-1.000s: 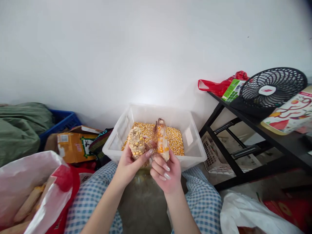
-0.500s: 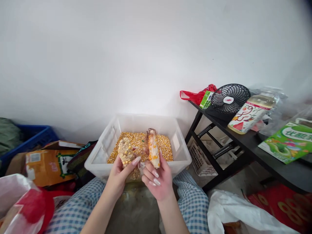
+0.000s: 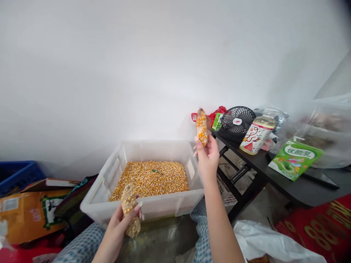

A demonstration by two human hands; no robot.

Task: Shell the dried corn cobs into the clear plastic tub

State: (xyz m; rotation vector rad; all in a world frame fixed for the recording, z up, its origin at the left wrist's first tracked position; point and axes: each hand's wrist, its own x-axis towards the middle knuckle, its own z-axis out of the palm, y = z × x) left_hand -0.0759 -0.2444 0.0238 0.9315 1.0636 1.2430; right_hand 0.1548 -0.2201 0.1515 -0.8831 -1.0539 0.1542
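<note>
My left hand (image 3: 120,223) is closed round a pale, mostly stripped corn cob (image 3: 131,210), held low at the near left edge of the plastic bin. In my right hand (image 3: 207,155) is a second corn cob (image 3: 202,126), upright, with scattered orange kernels and bare white patches. That hand is raised above the bin's right corner, in front of the wall. The translucent white bin (image 3: 175,202) holds a broad layer of loose corn kernels (image 3: 153,179), with a small green scrap lying on them.
To the right, a black table (image 3: 263,171) bears a fan (image 3: 238,120), a bottle (image 3: 257,133), a green carton (image 3: 296,159) and plastic bags. At left are an orange box (image 3: 30,215) and a blue crate (image 3: 20,177). A white bag (image 3: 263,237) lies at lower right.
My right hand has lifted its cob up and to the right, away from the bin. My left hand, still holding its cob, has moved down and left. The view has turned right.
</note>
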